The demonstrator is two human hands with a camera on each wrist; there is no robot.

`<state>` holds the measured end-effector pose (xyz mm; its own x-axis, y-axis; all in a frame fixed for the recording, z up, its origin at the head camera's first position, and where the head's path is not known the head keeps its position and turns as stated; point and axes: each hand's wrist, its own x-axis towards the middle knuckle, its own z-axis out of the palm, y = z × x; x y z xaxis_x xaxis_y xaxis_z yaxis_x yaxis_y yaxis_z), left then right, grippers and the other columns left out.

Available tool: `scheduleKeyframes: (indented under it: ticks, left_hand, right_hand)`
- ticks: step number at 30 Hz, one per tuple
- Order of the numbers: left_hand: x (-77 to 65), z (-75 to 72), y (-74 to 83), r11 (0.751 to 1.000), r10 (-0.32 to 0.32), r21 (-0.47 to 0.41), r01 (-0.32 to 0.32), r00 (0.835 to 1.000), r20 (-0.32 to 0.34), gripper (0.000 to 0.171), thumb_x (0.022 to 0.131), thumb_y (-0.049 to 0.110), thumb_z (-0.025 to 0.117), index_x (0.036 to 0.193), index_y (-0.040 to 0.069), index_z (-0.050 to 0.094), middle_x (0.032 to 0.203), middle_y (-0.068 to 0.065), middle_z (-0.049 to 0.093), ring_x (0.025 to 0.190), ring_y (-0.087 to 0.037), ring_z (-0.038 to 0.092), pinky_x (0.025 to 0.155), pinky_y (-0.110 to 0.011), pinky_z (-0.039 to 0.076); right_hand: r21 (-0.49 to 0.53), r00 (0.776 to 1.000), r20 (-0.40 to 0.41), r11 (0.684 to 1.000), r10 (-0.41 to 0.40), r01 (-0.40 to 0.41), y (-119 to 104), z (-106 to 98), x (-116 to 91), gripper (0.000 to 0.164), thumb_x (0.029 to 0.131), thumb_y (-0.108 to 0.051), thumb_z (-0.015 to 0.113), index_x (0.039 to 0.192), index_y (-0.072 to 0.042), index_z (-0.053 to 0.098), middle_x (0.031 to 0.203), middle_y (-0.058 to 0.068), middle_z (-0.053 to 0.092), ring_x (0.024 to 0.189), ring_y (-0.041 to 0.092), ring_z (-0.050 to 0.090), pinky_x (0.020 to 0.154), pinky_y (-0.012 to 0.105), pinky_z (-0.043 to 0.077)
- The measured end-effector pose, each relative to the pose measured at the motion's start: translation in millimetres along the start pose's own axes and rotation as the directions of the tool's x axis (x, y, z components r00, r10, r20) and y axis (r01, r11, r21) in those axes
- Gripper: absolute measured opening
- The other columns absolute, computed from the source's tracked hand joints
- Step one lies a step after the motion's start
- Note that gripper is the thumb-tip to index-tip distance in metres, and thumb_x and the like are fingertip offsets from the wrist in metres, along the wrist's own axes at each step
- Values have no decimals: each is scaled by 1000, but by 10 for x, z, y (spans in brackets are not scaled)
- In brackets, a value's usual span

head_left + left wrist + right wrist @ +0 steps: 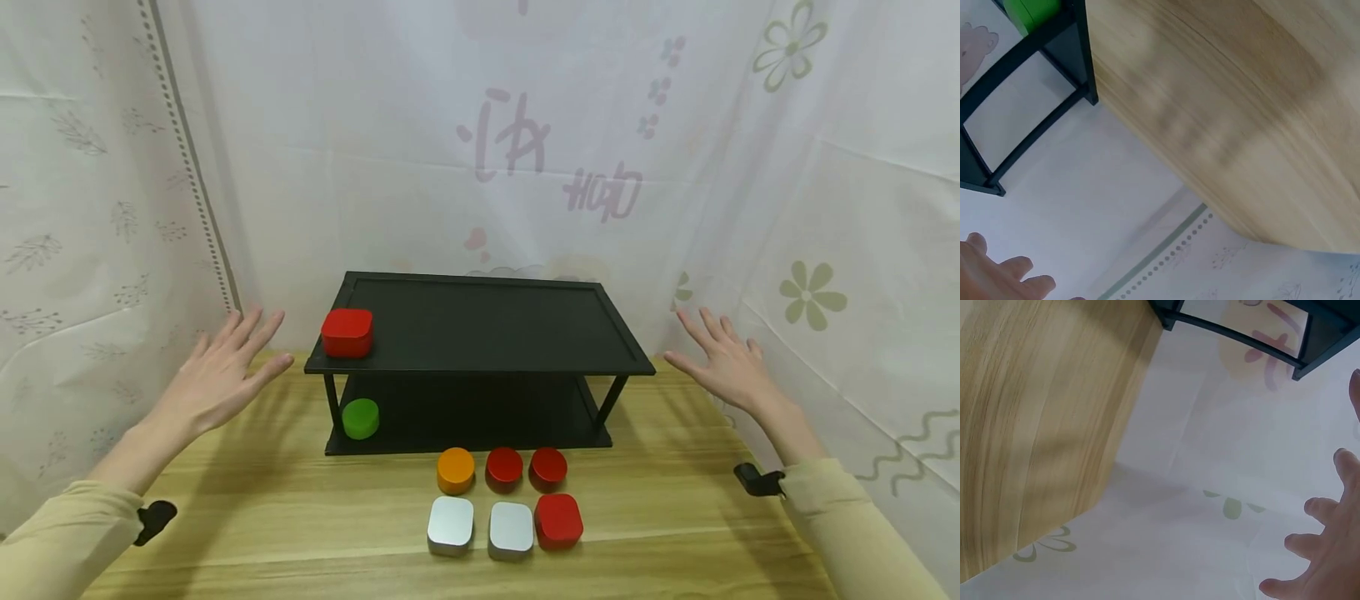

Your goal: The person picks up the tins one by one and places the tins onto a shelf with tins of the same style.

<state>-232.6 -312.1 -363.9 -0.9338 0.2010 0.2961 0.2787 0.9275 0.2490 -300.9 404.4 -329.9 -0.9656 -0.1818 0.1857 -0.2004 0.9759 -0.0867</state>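
Note:
My left hand (221, 375) hovers left of a black two-tier shelf (480, 325), fingers spread and holding nothing. On the other side my right hand (726, 362) is also raised with spread fingers, apart from the shelf. A red rounded box (347, 333) sits at the left end of the top tier. Below it, on the lower tier, stands a green round tin (361, 418). In front of the shelf are an orange round tin (455, 470), two red round tins (504, 469), two silver square tins (451, 525) and a red square tin (558, 522).
The wooden table (300, 533) carries the shelf and the tins. White patterned curtains (420, 150) hang behind and at both sides, close to the table's edges. Black straps (155, 522) show at both wrists.

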Motion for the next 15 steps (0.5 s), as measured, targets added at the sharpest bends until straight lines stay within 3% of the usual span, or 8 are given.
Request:
scheduleKeyframes:
  ticks: [5,9,12,15]
  left_hand:
    - [-6,25,46,997,18,-68,-19,1000,-18,71,109,47,41,167,25,8,171,-24,11,153,-57,16,118,-82,14]
    - [-20,59,97,993,5,-115,-8,1000,-26,67,110,44,39,167,29,6,172,-21,13,145,-64,26,106,-87,25]
    - [-48,81,145,987,-18,-163,11,999,-40,64,111,42,37,167,32,7,172,-18,15,144,-64,27,95,-93,25]
    - [-75,94,194,973,-36,-229,20,997,-66,60,112,40,35,166,33,10,172,-19,19,145,-63,26,93,-95,23]
  right_hand:
    - [12,999,-51,1000,-12,12,-48,-18,-77,85,101,-65,48,166,-31,7,173,21,6,152,59,14,103,88,22]
    - [48,994,-107,999,-11,16,-104,-31,-141,81,102,-61,50,166,-31,11,172,20,12,151,57,21,103,87,25]
    - [102,989,-148,995,-3,19,-152,-46,-189,78,102,-57,53,166,-32,16,171,21,19,149,57,26,106,87,25]
    - [158,981,-196,987,-1,32,-199,-64,-237,76,102,-53,57,165,-32,21,169,21,26,147,57,30,109,84,26]
